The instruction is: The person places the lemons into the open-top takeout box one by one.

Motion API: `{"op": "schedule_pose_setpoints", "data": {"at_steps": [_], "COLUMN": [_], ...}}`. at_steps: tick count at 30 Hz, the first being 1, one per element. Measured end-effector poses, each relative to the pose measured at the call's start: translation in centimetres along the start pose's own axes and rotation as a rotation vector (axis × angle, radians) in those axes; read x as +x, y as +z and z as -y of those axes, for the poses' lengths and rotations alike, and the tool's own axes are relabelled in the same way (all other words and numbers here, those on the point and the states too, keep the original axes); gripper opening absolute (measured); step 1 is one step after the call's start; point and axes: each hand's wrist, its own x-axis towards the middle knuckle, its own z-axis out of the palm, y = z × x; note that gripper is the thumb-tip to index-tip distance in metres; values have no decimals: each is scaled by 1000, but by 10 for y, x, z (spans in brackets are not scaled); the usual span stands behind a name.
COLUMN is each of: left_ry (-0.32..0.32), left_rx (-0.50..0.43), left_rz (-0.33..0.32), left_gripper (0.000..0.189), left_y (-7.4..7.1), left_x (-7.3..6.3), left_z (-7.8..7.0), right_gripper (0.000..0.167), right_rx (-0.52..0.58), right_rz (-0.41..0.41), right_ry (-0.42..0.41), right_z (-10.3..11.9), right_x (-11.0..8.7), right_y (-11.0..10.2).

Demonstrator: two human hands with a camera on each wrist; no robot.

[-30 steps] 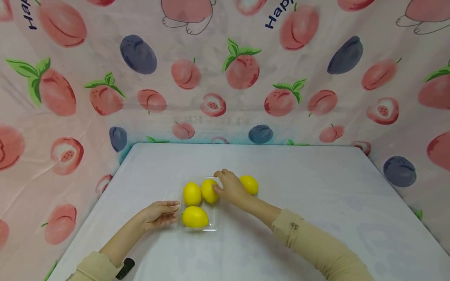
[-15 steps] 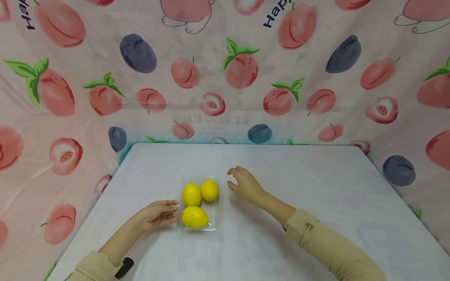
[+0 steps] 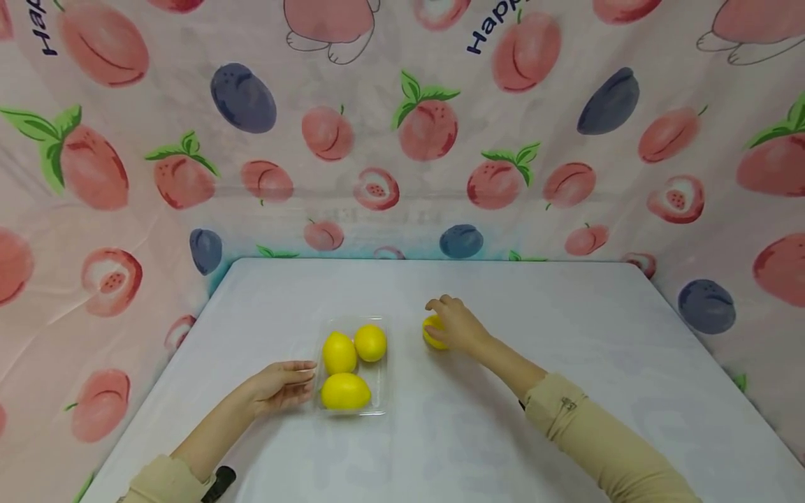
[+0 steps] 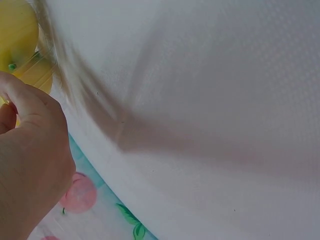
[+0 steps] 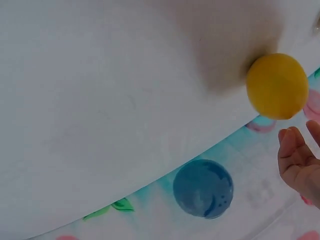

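A clear plastic tray (image 3: 379, 381) holds three yellow lemons: one at back left (image 3: 339, 353), one at back right (image 3: 370, 343) and one lying across the front (image 3: 346, 391). My left hand (image 3: 279, 388) is at the tray's left side, its fingers extended to the edge; whether they press it is unclear. Right of the tray, another lemon (image 3: 432, 332) sits on the table, partly covered by my right hand (image 3: 462, 328). In the right wrist view, a gap shows between that lemon (image 5: 278, 86) and the loosely bent fingers (image 5: 289, 142).
Everything rests on a white table (image 3: 553, 391). A fruit-printed cloth (image 3: 377, 126) hangs behind it and along both sides. A black strap-like object (image 3: 220, 482) is beside the left sleeve (image 3: 168, 478).
My right hand first let go of the lemon at the tray's back right, then moved right to the lemon outside. The left hand stays at the tray's edge.
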Motion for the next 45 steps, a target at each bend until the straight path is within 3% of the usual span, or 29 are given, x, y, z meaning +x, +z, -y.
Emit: {"op": "schedule_pose_setpoints", "data": {"at_steps": [16,24,35,45], "left_ry": [1,2,-8,-6], "left_rx": [-3,-5,3,7], "left_rz": [5,18,29,18], "left_gripper": [21,16,14,23], "left_y": [-2,-1,-2,-5], "left_x": [3,4,6,4], "left_z": [-2,-5,-10,-8], "right_gripper": [55,44,39,41], "right_rx": [16,28,37,44], "right_rz": [162,211,190,169], "right_ry": [113,213,226,227], "right_z": [-16,-15,-20,-8], "right_x": [8,20,24,20], "right_y": [0,6,9,6]}}
